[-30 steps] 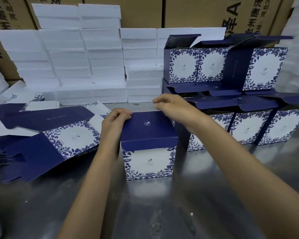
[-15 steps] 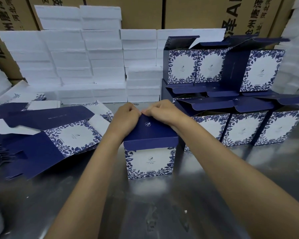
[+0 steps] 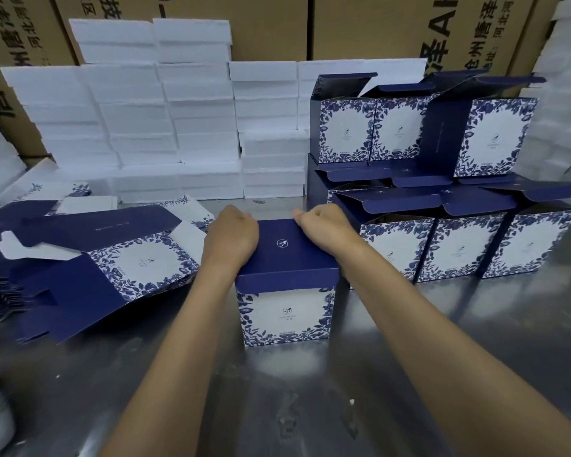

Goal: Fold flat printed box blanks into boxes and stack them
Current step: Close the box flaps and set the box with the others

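- Box [image 3: 285, 285]: upright near the middle of the bench [image 3: 310, 390], navy lid panel on top with a small white emblem, front face white framed by blue leaves, small print too fine to read.
- Left hand [image 3: 233, 235] curls over the lid's far left corner; right hand [image 3: 323, 225] curls over its far right corner, both gripping the box.
- Flat blanks [image 3: 89, 258] lie fanned toward the left edge.
- Folded boxes [image 3: 459, 225], lids open, stacked in two tiers at the right.
- White foam slabs [image 3: 152, 127] line the far edge.
- Brown cartons [image 3: 360, 28] behind carry Chinese characters, cropped.
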